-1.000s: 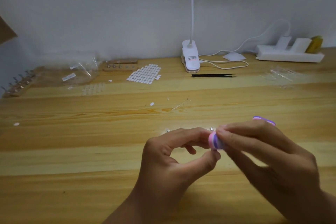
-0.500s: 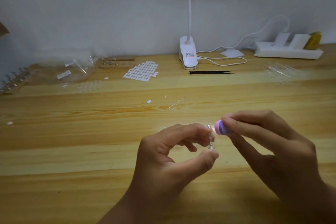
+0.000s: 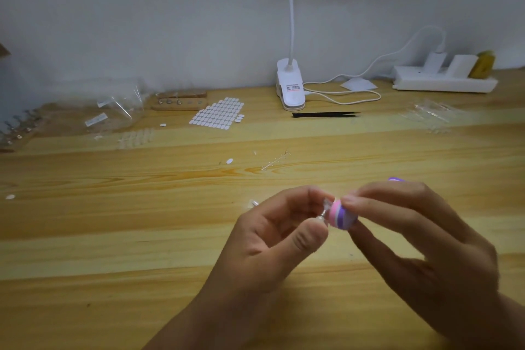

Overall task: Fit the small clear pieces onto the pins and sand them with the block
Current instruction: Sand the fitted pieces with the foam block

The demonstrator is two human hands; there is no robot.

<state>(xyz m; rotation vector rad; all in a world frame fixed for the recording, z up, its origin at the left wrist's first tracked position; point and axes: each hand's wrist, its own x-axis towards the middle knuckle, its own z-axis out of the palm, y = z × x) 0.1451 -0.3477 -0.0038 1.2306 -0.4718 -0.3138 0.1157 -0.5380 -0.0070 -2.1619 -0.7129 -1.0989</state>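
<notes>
Both hands sit low and centre over the table. The left hand pinches a small metal pin between thumb and forefinger, its fingers curled tight on it, and the pin stands roughly upright in the gap. On top of the pin sits a small clear piece, glinting, its shape too blurred to read.

Right up against it is the block. The right hand grips it, forefinger over the top and thumb beneath, and the block's rounded end touches the clear piece from the right. That end shows pink, white and purple layers, and a sliver of purple pokes out past the far side of the hand.

As for room, open wood lies to the left, right and back of the hands, while the table's near edge is out of view. The nearest clutter is a loose clear bit just left of the left hand, and a thin clear sprue lies further back.

Along the wall, well apart from the hands, stands a white clip lamp with black tweezers lying just in front. A sheet of white ovals lies to their left, with a wooden pin holder behind it. Crumpled clear bags sit at the left and a power strip at the far right.
</notes>
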